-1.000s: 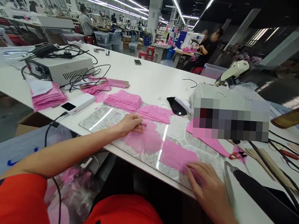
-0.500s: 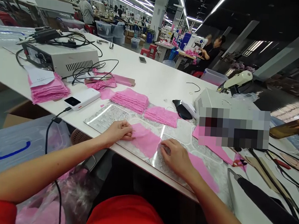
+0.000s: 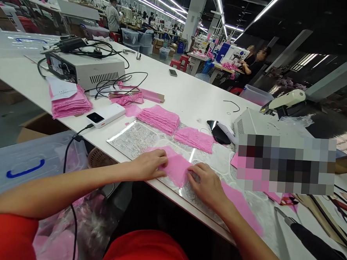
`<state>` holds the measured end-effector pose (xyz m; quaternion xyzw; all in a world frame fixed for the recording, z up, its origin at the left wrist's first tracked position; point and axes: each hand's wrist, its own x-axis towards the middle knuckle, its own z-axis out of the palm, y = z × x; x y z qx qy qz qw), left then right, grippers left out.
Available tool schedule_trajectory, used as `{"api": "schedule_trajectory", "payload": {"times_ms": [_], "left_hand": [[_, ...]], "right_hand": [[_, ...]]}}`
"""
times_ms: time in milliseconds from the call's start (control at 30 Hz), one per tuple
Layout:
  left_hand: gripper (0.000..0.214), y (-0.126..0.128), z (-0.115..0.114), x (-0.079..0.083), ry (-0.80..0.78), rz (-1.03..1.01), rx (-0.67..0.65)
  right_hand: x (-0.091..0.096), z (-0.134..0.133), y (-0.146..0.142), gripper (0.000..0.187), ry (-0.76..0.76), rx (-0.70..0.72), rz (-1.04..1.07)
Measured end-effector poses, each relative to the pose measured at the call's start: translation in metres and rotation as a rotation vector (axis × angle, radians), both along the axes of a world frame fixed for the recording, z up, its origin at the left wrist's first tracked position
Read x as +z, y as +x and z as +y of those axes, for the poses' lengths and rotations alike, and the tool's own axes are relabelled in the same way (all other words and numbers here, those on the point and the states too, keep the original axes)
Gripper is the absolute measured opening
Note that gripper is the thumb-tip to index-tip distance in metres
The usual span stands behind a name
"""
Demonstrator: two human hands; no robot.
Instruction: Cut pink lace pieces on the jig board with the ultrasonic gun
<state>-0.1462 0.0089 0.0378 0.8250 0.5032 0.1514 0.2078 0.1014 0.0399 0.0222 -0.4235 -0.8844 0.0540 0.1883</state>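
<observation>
We find left hand (image 3: 156,164) and right hand (image 3: 204,183) apart at opposite edges of the pink sheet (image 3: 175,165) on the board (image 3: 132,137); whether pinching, we cannot tell. From it, larger stack (image 3: 159,119) (11 o'clock) and smaller stack (image 3: 193,139) (1) appear formed; this and a second sheet (image 3: 242,203) (4) lie unstacked.

We are finding a short gap between our left hand (image 3: 152,166) and right hand (image 3: 207,185), with a flat pink piece (image 3: 175,165) spanning it. Just ahead, two low pink stacks, a left stack (image 3: 159,118) and a right stack (image 3: 194,139), are forming a ridge; a hand could be passing above. Beyond them, we are seeing white tabletop (image 3: 190,95) opening widely toward a phone (image 3: 172,72). Leftward, a power bank (image 3: 109,116), looped cables (image 3: 141,75) and a metal box (image 3: 100,72) are crowding us. Rightward, a bulky pale box (image 3: 264,125) is blocking the far side, and a black-handled tool (image 3: 310,240) is lying beyond our right forearm.
</observation>
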Motion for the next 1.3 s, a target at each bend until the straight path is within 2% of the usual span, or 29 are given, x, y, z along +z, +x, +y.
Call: {"api": "schedule_trajectory", "payload": {"times_ms": [67, 167, 367, 467, 533, 667, 733, 833, 1167, 1300], "left_hand": [[0.009, 0.001, 0.003, -0.002, -0.003, -0.022, 0.01], [0.012, -0.004, 0.01, -0.001, -0.013, -0.054, 0.065], [0.018, -0.033, 0.037, 0.001, 0.0, -0.055, 0.376], [0.019, -0.041, 0.038, 0.005, 0.069, -0.038, 0.429], [0.023, -0.041, 0.032, 0.006, 0.099, -0.044, 0.355], [0.03, -0.036, 0.021, 0.002, 0.178, -0.026, -0.087], [0.031, -0.037, 0.02, -0.003, 0.231, 0.048, -0.218], [0.031, -0.04, 0.021, -0.006, 0.267, 0.146, -0.216], [0.034, -0.058, 0.011, -0.006, 0.327, 0.176, -0.209], [0.034, -0.064, 0.008, -0.008, 0.409, 0.176, -0.198]], "right_hand": [[-0.001, 0.0, 0.0, 0.014, 0.012, 0.013, -0.005], [-0.002, -0.001, 0.0, 0.014, 0.012, 0.011, -0.007], [-0.003, -0.001, 0.0, 0.015, 0.012, 0.008, -0.03], [-0.003, -0.002, 0.0, 0.016, 0.024, 0.004, -0.016], [-0.002, -0.003, 0.0, 0.017, 0.026, 0.025, 0.015], [0.001, -0.006, -0.002, 0.02, 0.02, 0.122, 0.083], [0.003, -0.007, -0.004, 0.02, 0.013, 0.164, 0.085], [0.005, -0.009, -0.004, 0.02, 0.005, 0.196, 0.094], [0.0, -0.033, -0.009, 0.017, 0.047, 0.261, 0.17], [0.001, -0.036, -0.001, 0.019, 0.096, 0.211, 0.213]]}}
